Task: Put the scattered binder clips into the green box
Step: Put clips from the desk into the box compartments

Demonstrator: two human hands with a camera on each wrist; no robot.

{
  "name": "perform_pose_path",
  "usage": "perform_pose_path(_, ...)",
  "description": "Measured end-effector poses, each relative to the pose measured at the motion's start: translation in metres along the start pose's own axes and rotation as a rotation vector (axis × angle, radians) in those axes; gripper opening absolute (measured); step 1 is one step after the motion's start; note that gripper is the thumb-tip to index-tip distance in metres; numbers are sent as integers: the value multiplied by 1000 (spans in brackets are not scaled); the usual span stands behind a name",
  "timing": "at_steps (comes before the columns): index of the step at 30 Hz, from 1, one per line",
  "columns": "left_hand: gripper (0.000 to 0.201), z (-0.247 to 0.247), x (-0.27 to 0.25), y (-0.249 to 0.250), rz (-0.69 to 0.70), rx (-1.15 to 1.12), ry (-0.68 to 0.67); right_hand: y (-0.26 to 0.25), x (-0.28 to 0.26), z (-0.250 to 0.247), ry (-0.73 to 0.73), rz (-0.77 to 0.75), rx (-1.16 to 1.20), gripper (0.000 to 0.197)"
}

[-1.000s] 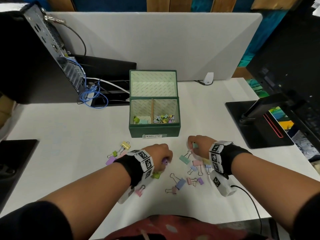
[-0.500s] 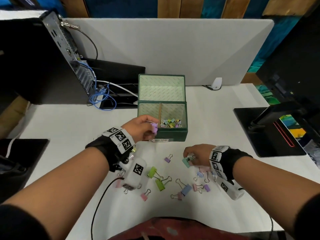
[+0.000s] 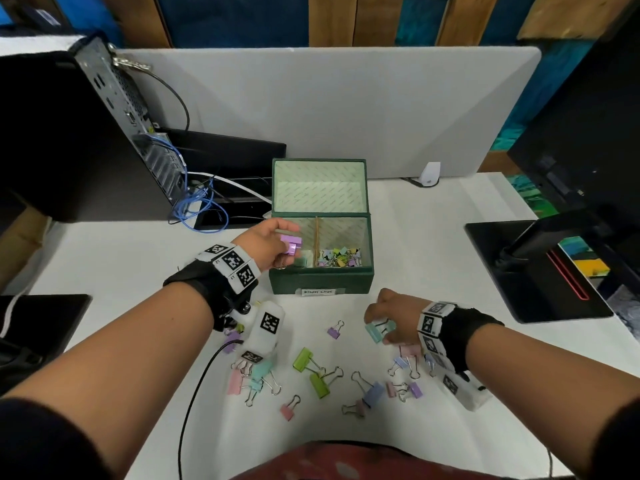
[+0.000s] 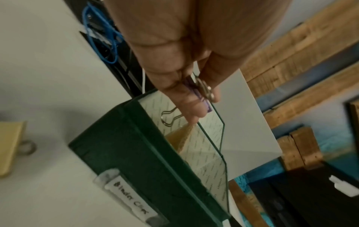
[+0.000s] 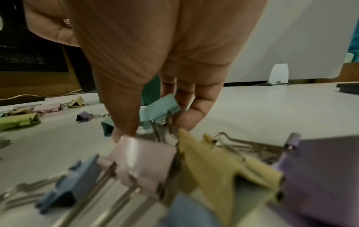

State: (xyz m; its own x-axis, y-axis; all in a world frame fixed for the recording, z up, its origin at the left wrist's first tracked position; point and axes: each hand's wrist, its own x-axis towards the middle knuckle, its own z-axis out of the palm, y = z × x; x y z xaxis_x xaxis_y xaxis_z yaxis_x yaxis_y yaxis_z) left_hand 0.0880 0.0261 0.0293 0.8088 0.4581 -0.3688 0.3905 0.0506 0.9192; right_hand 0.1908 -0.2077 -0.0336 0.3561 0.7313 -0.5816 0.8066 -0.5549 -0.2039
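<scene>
The green box (image 3: 320, 282) stands open mid-table, with a wooden divider and several small clips in its right compartment. My left hand (image 3: 273, 245) pinches a purple binder clip (image 3: 291, 244) over the box's left compartment; the left wrist view shows that purple clip (image 4: 196, 90) held between thumb and fingers above the box (image 4: 124, 138). My right hand (image 3: 388, 318) rests low on the table and grips a teal binder clip (image 3: 379, 330), also visible as the teal clip (image 5: 159, 110) between its fingertips. Several pastel clips (image 3: 313, 370) lie scattered in front.
A computer case (image 3: 104, 133) with blue cables stands at the back left. A black monitor stand (image 3: 540, 268) sits on the right, a grey divider panel (image 3: 329, 105) behind the box. A black cable (image 3: 194, 393) trails from my left wrist.
My left hand carried the purple clip from the table up to the box's left compartment. My right hand stayed near the pile and took hold of the teal clip.
</scene>
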Motion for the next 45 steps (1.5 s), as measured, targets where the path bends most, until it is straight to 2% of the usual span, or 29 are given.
perform_pose_path(6, 37, 2, 12, 9, 221, 452, 69, -1, 7, -2, 25, 91, 72, 43)
perform_pose_path(9, 30, 3, 17, 10, 284, 548, 66, 1, 9, -5, 64, 140, 177, 41)
perform_pose_path(12, 31, 0, 17, 7, 264, 672, 88, 3, 8, -14, 96, 159, 286, 42)
perform_pose_path(16, 27, -9, 4, -5, 311, 671, 114, 0, 0, -36, 140, 140, 442, 35)
perform_pose_path(18, 24, -16, -6, -16, 330, 668, 70, -8, -3, -50, 141, 109, 487, 34)
perform_pose_path(20, 30, -23, -16, -30, 310, 686, -6, -19, -2, -66, 159, 58, 534, 38)
perform_pose_path(24, 38, -31, -39, -51, 204, 778, -157, -48, 14, -94, 239, -10, 625, 40)
perform_pose_path(26, 30, -27, -49, -57, 138, 891, -282, -64, 26, -102, 282, -32, 653, 41)
perform_pose_path(27, 26, -24, -53, -60, 103, 942, -327, -72, 32, -104, 310, -34, 653, 42)
perform_pose_path(29, 39, -13, -56, -67, 64, 1041, -387, -82, 45, -106, 363, -17, 651, 45)
perform_pose_path(34, 59, 5, -60, -83, 122, 1181, -505, -94, 63, -102, 341, -5, 650, 58)
perform_pose_path(37, 59, 10, -61, -84, 174, 1262, -550, -87, 54, -92, 368, -55, 568, 48)
perform_pose_path(40, 57, 16, -59, -86, 224, 1335, -573, -73, 37, -79, 379, -119, 453, 29)
perform_pose_path(42, 56, 21, -58, -89, 239, 1366, -577, -63, 23, -69, 325, -163, 336, 20)
perform_pose_path(45, 52, 29, -56, -92, 242, 1373, -564, -52, 4, -49, 197, -243, 167, 17)
